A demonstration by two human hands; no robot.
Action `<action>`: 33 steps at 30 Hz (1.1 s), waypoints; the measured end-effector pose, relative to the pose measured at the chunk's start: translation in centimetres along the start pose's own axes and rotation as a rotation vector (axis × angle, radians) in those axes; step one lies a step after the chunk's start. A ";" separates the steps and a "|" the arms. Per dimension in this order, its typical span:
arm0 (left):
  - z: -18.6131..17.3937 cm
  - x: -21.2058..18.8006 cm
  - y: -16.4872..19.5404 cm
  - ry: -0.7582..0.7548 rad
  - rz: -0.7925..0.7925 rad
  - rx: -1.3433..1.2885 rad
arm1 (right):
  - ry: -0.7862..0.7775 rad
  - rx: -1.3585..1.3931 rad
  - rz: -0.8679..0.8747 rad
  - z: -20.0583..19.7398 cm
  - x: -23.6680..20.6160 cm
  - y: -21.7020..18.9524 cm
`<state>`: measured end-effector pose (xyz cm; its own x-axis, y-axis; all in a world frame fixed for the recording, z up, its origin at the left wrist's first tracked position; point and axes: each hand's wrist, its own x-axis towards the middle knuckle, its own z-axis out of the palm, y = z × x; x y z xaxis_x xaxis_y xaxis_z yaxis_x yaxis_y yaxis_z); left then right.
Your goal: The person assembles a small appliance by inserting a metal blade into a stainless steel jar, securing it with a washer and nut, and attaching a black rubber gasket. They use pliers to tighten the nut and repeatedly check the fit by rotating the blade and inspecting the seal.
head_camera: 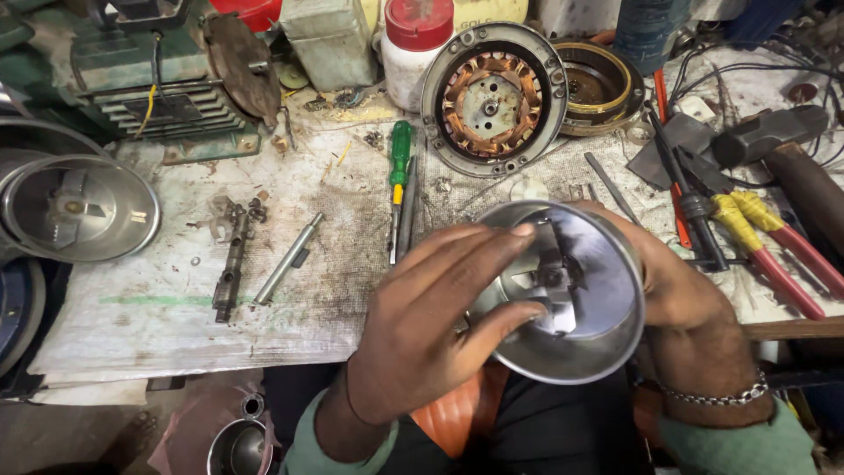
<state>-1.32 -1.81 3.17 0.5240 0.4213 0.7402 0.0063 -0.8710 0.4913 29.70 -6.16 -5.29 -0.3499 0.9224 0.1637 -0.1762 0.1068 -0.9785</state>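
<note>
A polished steel jar (571,299) sits low in the frame, held above the front edge of the bench (176,308), its round mouth tilted up toward the camera and slightly left, so its axis runs from the person's lap up toward the viewer. Inside, a flat cross-shaped blade (549,277) lies at the bottom, shiny and sharp-cornered.

The left hand (431,325) spreads over the jar's rim at 9 o'clock, fingers (501,242) reaching into the mouth and touching the blade; it is open-fingered, not clenched. The right hand (677,281) cups the jar's outer wall at 3 o'clock, grasping it from behind, a metal chain bracelet at the wrist.

The bench is covered in a coarse, stained woven cloth. At 12 o'clock from the jar lies a round motor stator (492,98) with copper windings in a grey cast ring. At 11 o'clock a green-handled screwdriver (400,171) lies with its long axis pointing toward the person. At 9 o'clock lie a smooth steel shaft (288,259) and a dark, greasy linkage (233,259). At 2 o'clock lie pliers (774,246) with red and yellow grips. A second steel jar (79,208) rests far left at 9 o'clock.
</note>
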 end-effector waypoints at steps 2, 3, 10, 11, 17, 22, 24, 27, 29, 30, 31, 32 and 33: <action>-0.1 0.0 0.5 -0.015 -0.020 0.004 | 0.043 0.071 0.017 0.0 -0.2 0.2; -0.2 0.0 0.7 -0.022 -0.029 0.006 | 0.063 0.105 0.025 -0.1 -0.2 0.2; 1.3 -0.6 -1.4 -0.144 -0.184 0.021 | 0.018 -0.158 0.061 1.4 1.0 -2.1; 1.5 -0.9 -1.9 -0.109 -0.203 -0.018 | 0.030 -0.159 0.037 2.2 1.1 -2.8; 3.6 -2.0 -5.5 -0.003 -0.584 -0.570 | 0.146 -0.581 -0.222 6.9 1.2 -7.7; 5.5 -2.3 -6.5 0.120 -0.679 -1.324 | 0.162 -0.936 -0.158 8.0 1.8 -11.5; 5.1 -2.2 -6.8 0.121 -0.674 -1.420 | 0.182 -1.134 -0.014 8.1 2.0 -12.6; 5.0 -2.1 -6.9 0.121 -0.639 -1.609 | -0.031 -1.290 -0.155 8.5 2.2 -13.7; 4.9 -2.3 -6.9 0.061 -0.631 -1.586 | -0.153 -1.328 -0.297 8.8 2.6 -13.9; 4.9 -2.4 -7.0 0.028 -0.625 -1.575 | -0.213 -1.346 -0.368 8.9 2.7 -14.1; 4.9 -2.6 -7.1 0.042 -0.626 -1.595 | -0.189 -1.333 -0.348 9.1 2.8 -14.2; 4.9 -2.8 -7.1 0.056 -0.628 -1.615 | -0.164 -1.319 -0.327 9.3 2.7 -14.4; 4.9 -3.0 -7.2 0.069 -0.632 -1.635 | -0.139 -1.305 -0.306 9.4 2.8 -14.6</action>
<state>1.27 2.00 -4.84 0.7451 0.6117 0.2657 -0.6332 0.5238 0.5698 22.64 -8.67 10.62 -0.5580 0.7613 0.3303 0.7066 0.6446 -0.2919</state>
